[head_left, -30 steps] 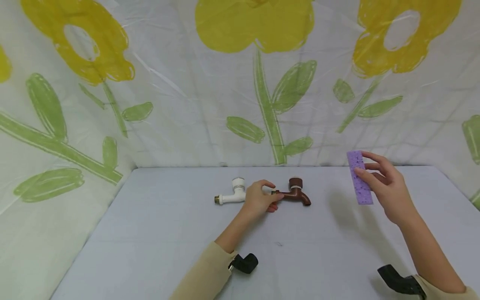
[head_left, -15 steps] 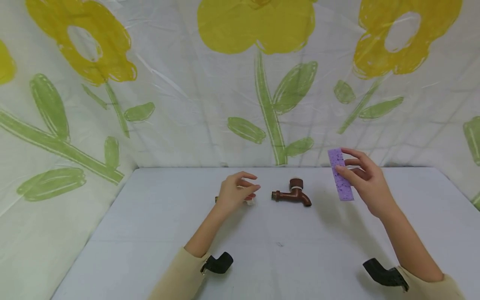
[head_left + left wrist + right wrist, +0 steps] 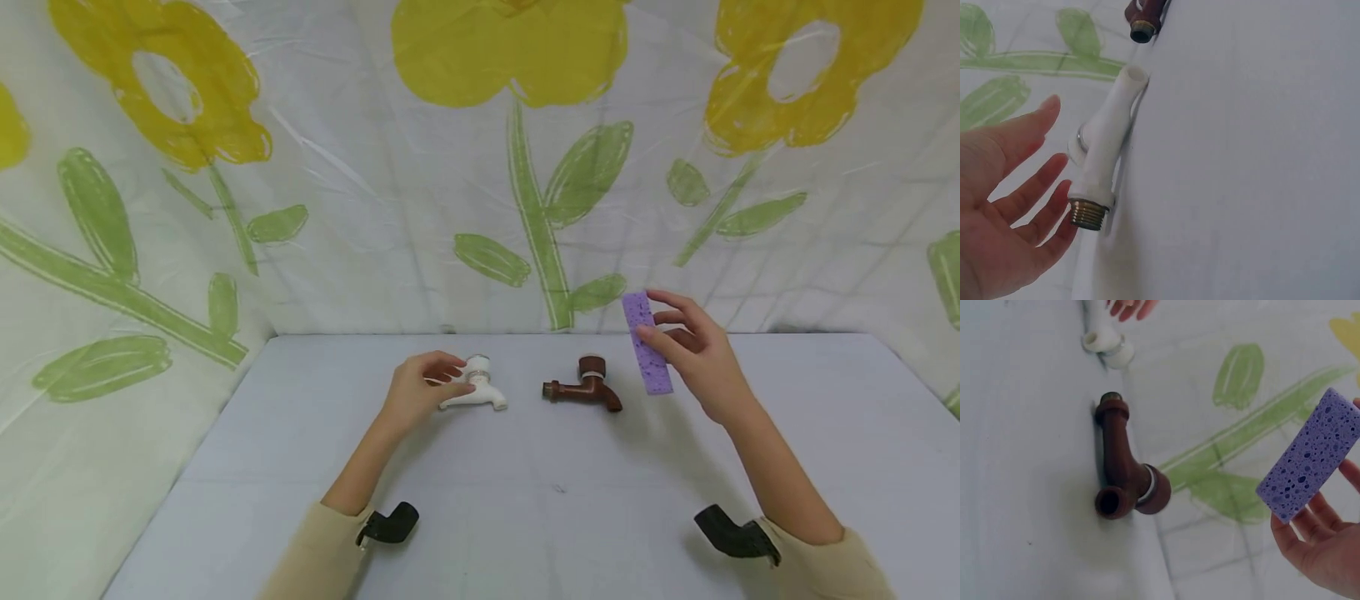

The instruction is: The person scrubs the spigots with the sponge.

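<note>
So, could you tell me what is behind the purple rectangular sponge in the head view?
Around the purple sponge, the white flower-patterned sheet shows behind its upper part and the pale tabletop behind its lower; the strip directly behind it is covered.

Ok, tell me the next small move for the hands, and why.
I'd probably have the right hand lower the sponge toward the brown tap. The sponge is gripped but held up off the table, nearer that tap than the white tap, and the left hand is away from the brown tap.
</note>
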Demonstrator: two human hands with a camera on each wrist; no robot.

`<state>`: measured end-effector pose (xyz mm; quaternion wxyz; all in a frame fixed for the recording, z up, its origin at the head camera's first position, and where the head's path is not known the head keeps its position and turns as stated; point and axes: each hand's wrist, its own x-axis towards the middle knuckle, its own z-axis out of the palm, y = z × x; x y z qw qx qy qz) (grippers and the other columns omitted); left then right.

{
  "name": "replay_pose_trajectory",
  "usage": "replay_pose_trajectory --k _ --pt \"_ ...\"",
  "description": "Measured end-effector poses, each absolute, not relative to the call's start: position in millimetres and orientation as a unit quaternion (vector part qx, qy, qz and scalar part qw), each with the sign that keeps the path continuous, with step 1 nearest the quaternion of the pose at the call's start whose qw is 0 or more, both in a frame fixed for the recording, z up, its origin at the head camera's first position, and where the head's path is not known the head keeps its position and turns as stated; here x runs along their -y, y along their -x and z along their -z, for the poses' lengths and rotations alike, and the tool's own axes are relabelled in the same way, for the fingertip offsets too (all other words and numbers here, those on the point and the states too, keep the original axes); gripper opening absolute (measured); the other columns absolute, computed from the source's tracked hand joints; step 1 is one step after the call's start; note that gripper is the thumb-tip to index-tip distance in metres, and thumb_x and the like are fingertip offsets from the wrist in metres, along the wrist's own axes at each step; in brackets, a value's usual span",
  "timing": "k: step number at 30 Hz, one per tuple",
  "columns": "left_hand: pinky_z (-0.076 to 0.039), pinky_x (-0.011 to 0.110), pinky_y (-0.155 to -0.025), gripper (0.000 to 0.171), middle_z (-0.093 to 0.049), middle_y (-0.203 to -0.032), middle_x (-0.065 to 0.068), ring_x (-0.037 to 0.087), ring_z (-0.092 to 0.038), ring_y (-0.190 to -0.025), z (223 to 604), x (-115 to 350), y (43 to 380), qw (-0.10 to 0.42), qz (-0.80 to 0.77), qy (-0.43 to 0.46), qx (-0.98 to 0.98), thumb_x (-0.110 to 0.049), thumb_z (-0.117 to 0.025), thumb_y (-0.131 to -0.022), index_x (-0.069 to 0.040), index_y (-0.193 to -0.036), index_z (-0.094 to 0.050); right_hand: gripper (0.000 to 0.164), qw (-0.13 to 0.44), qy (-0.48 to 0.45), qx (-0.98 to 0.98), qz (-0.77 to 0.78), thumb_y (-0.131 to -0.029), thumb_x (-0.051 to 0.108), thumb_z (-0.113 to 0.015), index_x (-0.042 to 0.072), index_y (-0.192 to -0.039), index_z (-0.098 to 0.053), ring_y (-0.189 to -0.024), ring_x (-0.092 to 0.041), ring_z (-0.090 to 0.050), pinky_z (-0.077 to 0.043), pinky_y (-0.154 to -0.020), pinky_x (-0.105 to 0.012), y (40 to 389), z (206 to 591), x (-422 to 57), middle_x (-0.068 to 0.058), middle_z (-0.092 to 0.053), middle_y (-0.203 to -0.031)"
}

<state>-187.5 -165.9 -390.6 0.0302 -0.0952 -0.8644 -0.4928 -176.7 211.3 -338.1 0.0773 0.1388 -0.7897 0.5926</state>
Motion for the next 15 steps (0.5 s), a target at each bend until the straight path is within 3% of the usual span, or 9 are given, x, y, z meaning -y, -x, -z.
replay_pose_trajectory --k 8,15 --pt "-0.059 0.039 -0.093 0.031 -0.078 -0.11 0.016 0.03 -0.071 -0.103 403 183 194 -0.037 0.467 0.115 0.876 -0.005 -0.089 -0.083 0.003 -0.111 -0.078 0.045 0.07 -0.129 0.785 -0.602 -0.107 0.016 -0.064 0.027 -0.15 -0.055 -0.094 -0.006 -0.065 -0.056 -0.075 -0.016 181 337 -204 0.001 -0.056 -0.119" --pt "-0.051 0.026 -0.077 0.023 -0.078 -0.103 0.011 0.013 -0.063 -0.086 403 186 197 -0.06 0.435 0.124 0.89 -0.006 -0.087 -0.085 0.0 -0.107 -0.081 0.045 0.064 -0.129 0.781 -0.607 -0.107 0.016 -0.064 0.027 -0.15 -0.056 -0.093 -0.007 -0.066 -0.056 -0.074 -0.018 185 340 -199 -0.001 -0.056 -0.119"
